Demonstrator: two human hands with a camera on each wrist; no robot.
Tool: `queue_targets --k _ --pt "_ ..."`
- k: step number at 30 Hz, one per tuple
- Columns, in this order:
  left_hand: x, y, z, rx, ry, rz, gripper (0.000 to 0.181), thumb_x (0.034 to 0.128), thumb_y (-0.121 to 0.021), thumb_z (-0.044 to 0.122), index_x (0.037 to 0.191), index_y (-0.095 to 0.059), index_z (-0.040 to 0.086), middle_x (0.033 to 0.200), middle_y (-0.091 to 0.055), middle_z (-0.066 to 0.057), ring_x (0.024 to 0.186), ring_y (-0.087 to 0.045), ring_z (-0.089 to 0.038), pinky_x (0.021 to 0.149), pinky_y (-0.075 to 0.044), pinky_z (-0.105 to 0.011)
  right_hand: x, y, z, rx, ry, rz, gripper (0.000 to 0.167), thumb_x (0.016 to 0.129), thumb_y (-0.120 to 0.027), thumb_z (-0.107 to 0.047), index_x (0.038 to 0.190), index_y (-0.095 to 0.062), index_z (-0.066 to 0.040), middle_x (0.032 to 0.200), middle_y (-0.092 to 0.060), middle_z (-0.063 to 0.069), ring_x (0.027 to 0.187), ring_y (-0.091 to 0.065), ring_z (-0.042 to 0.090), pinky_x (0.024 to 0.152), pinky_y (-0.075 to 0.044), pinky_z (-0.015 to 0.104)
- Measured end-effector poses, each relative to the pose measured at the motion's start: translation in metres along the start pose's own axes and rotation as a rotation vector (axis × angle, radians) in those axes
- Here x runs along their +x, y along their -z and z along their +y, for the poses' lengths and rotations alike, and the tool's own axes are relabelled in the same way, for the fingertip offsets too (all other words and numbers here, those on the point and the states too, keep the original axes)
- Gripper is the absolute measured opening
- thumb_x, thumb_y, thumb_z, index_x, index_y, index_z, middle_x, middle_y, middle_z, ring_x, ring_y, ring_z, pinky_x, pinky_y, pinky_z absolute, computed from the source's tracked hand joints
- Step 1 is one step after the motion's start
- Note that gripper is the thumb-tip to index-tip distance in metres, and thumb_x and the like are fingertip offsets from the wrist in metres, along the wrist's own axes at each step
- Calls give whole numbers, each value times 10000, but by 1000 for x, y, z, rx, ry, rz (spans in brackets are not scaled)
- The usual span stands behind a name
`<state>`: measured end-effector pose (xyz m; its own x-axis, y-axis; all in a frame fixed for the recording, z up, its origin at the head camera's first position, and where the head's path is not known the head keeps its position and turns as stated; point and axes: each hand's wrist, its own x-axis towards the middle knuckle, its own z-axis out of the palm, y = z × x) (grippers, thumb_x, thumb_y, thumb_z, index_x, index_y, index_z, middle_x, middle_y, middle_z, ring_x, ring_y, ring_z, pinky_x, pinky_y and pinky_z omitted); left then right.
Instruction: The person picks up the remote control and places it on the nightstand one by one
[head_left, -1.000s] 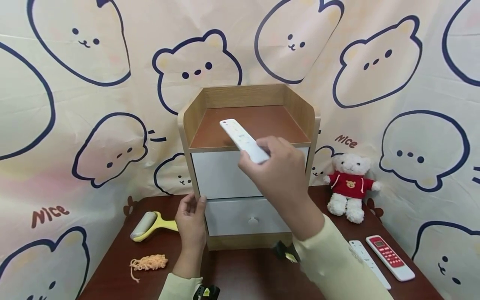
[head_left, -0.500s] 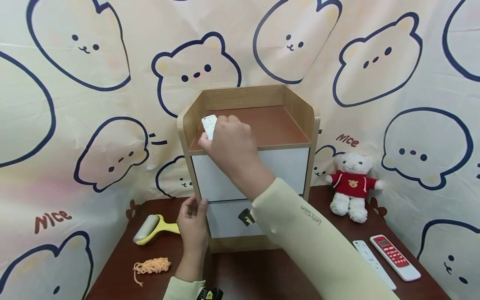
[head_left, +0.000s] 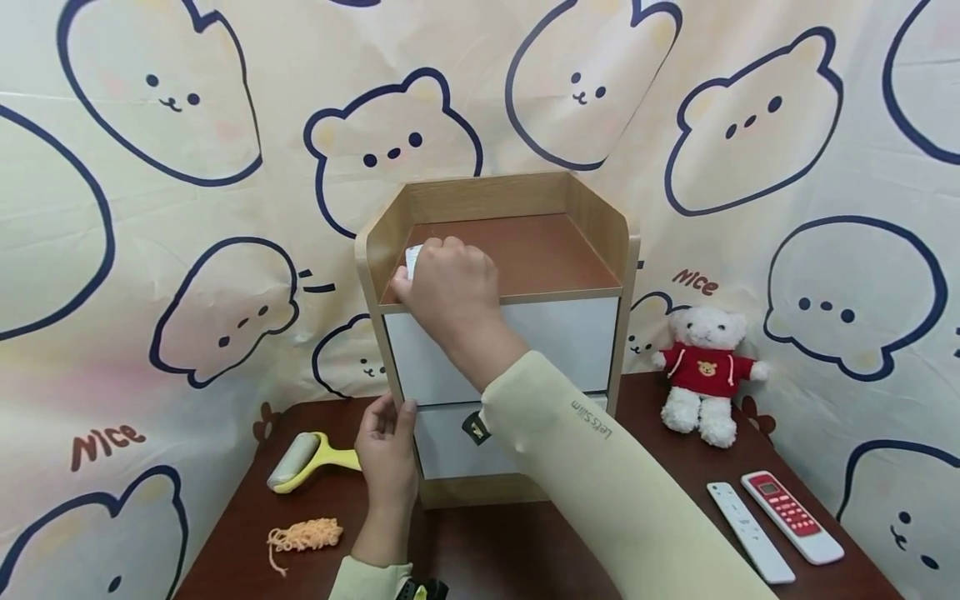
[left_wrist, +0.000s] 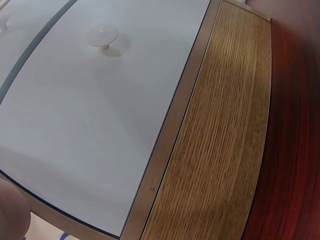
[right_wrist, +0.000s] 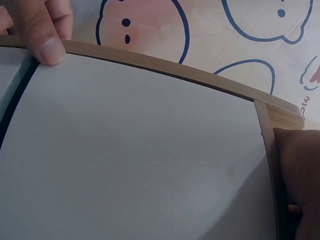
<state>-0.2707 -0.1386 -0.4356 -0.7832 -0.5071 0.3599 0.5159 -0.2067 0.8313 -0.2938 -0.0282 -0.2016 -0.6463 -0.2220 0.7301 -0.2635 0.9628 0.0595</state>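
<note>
A small two-drawer cabinet (head_left: 558,337) with white fronts and wood-look sides stands on the dark red-brown table. My right hand (head_left: 457,287) is low over the left part of its brown top shelf (head_left: 536,250), holding a white remote control (head_left: 412,260). Only the remote's far end shows; the hand covers the rest. My left hand (head_left: 387,442) grips the cabinet's left side edge, its thumb against the front, as the right wrist view also shows. A round white drawer knob (left_wrist: 103,36) appears in the left wrist view.
Left on the table are a lint roller (head_left: 311,461) with a yellow handle and a bundle of orange cord (head_left: 305,535). On the right sit a white teddy bear (head_left: 707,375) in red, a white remote (head_left: 750,532) and a red-and-white remote (head_left: 792,517). Raised rims edge the shelf.
My right hand has carried the white remote leftward from in front of the cabinet to the shelf's left part, then lowered it. My left hand stays at the cabinet's side.
</note>
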Motion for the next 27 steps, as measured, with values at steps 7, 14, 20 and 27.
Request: queue_targets --k 7,14,20,27 --pt "0 1 0 -9 -4 9 295 1003 -783 47 1278 -686 3 1151 -719 13 1111 -670 -130 911 -592 -192 -1 -6 -5 7 -1 26 467 1034 -606 -569 872 -692 -139 762 -655 -12 600 -555 133 506 -470 251" --pt "1 0 1 -25 -4 9 275 1002 -784 47 1262 -697 28 1145 -713 3 1102 -662 -132 913 -589 -190 0 -4 -6 -24 -24 27 491 1011 -593 -610 877 -646 -141 780 -633 -9 602 -547 139 512 -475 255" --pt "1 0 0 -15 -1 13 280 1002 -783 46 1264 -693 6 1142 -708 -4 1102 -667 -130 919 -586 -183 1 -3 -4 1 -45 -32 526 1010 -565 -645 931 -642 -131 841 -639 -1 651 -552 141 542 -472 258" --pt "1 0 -1 -12 1 13 274 1004 -777 37 1260 -691 -10 1134 -718 3 1095 -676 -121 912 -588 -182 -5 2 3 107 -57 -58 620 997 -564 -695 1042 -691 -90 881 -642 17 681 -560 140 553 -464 243"
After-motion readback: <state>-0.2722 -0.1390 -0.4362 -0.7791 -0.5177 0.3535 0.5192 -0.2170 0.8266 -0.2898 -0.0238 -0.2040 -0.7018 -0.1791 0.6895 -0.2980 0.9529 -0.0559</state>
